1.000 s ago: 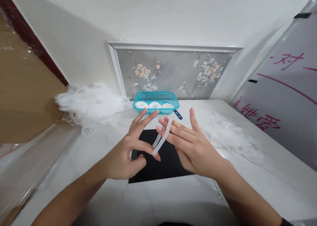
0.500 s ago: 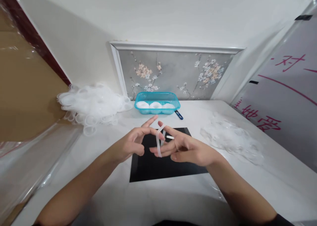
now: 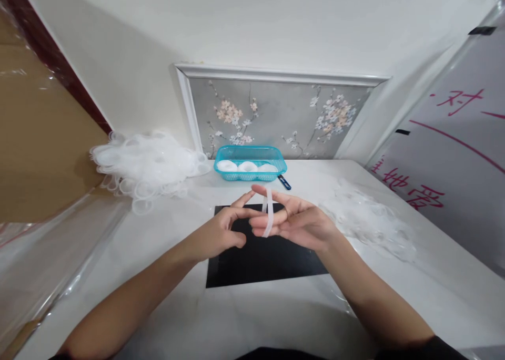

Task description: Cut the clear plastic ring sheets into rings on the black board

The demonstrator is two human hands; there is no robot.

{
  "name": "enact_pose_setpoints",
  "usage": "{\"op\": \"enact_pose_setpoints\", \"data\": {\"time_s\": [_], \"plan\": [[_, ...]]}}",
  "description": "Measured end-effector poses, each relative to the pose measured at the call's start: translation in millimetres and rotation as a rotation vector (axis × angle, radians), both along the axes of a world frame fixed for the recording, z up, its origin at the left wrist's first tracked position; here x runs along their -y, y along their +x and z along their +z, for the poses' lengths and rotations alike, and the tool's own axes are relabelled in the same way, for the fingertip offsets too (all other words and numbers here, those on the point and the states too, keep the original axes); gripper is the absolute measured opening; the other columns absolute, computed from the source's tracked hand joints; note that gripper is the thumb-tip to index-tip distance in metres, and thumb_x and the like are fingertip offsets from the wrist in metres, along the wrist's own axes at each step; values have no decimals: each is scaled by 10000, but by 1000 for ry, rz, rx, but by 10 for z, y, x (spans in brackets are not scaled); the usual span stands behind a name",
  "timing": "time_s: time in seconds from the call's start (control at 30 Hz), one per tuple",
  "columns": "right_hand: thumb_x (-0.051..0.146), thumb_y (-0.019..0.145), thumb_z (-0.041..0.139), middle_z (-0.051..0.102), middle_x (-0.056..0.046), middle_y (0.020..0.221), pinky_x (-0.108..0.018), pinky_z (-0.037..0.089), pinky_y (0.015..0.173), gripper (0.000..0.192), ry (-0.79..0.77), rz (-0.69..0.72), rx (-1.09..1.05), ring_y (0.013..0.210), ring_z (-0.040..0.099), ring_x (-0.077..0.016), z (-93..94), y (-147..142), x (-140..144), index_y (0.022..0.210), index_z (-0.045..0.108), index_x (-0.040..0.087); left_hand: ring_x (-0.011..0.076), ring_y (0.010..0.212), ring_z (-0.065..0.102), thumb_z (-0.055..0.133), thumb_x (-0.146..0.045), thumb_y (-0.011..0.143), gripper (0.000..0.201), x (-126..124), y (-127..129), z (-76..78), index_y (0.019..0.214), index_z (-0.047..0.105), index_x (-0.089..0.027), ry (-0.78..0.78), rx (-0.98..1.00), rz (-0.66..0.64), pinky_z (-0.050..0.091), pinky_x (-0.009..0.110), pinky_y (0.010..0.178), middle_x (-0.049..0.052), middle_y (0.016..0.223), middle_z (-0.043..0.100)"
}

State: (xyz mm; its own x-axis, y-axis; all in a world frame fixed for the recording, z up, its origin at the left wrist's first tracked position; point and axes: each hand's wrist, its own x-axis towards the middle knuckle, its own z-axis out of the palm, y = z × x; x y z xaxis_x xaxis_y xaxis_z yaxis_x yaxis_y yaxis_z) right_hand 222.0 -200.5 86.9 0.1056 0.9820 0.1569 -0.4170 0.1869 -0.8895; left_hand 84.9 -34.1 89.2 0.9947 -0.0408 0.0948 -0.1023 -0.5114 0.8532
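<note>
A thin translucent white band (image 3: 269,213) is looped around the first fingers of my right hand (image 3: 300,223), which hovers over a black mat (image 3: 272,260) on the white table (image 3: 252,307). My left hand (image 3: 221,233) is just left of it, fingertips touching the right hand's fingers beside the band. Both hands are held above the mat near the table's middle.
A teal basket (image 3: 250,170) with white rolls stands at the back by a floral panel. A small blue-black tool (image 3: 284,182) lies beside it. A heap of clear rings (image 3: 145,163) sits back left, clear plastic pieces (image 3: 366,218) at right, plastic sheeting (image 3: 47,265) on the left.
The band was stretched between both hands one second ago; now it hangs wrapped around my right fingers. Both hands have closed together and moved slightly away from me.
</note>
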Motion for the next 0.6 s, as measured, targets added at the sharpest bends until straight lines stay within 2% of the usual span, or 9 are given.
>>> {"op": "enact_pose_setpoints", "data": {"time_s": [0.1,0.17,0.23,0.3,0.33,0.37,0.43,0.5,0.6], "plan": [[283,807,618,644,-30,1203,-525,378,1037,363,29,-436,215,1011,665,-233,-168,-75,-111,1170,641,289,310,1433,-17,509,-125,720,527,73,39,-109,1206,613,-302,207,-21,57,148,571,1133,-45,1569,68],[339,793,649,667,-28,1155,-530,223,1127,230,21,-717,471,1037,650,-250,-286,-69,-211,995,731,264,321,1429,-58,565,-178,763,543,96,88,-182,1290,552,-306,236,-115,74,109,567,1141,-28,1573,-4],[385,764,675,694,-28,1091,-524,95,1155,223,-35,-892,720,1078,625,-274,-349,66,-332,925,753,252,303,1433,-66,622,-275,785,689,67,135,-218,1428,377,-311,188,-229,87,111,528,1154,2,1574,-39],[457,811,605,697,-41,1089,-501,187,1132,312,-136,-990,886,1092,611,-277,-333,361,-487,960,744,220,280,1441,-49,633,-372,803,802,-2,152,-199,1490,224,-302,141,-311,88,130,493,1160,24,1574,-54],[485,871,510,702,-62,1075,-445,313,1075,393,-202,-1004,953,1069,620,-262,-302,558,-580,988,732,183,272,1444,-37,622,-404,815,798,-42,146,-169,1492,214,-297,137,-329,78,136,480,1160,29,1574,-54],[478,935,373,706,-95,1046,-376,411,982,494,-318,-942,1032,1015,639,-239,-263,771,-682,1004,719,132,270,1446,-26,610,-429,826,760,-78,129,-130,1481,250,-294,148,-338,63,140,475,1159,31,1575,-47],[431,990,150,696,-116,1054,-313,429,920,635,-669,-753,1245,951,647,-192,-194,1192,-904,1048,694,109,282,1445,-20,597,-473,835,670,-128,73,-39,1435,355,-298,194,-338,36,139,487,1154,30,1577,-28],[426,988,165,704,-117,1001,-358,405,935,631,-786,-670,1303,903,647,-205,-175,1524,-1118,951,718,123,307,1440,-40,587,-528,834,630,-149,5,46,1399,413,-311,246,-325,32,140,527,1142,27,1577,-27],[431,974,236,706,-107,944,-458,350,971,588,-895,-564,1379,913,633,-239,-265,1781,-1364,796,723,151,327,1435,-62,562,-591,829,655,-163,-71,133,1401,416,-307,321,-322,61,150,562,1127,37,1575,-27]]}}
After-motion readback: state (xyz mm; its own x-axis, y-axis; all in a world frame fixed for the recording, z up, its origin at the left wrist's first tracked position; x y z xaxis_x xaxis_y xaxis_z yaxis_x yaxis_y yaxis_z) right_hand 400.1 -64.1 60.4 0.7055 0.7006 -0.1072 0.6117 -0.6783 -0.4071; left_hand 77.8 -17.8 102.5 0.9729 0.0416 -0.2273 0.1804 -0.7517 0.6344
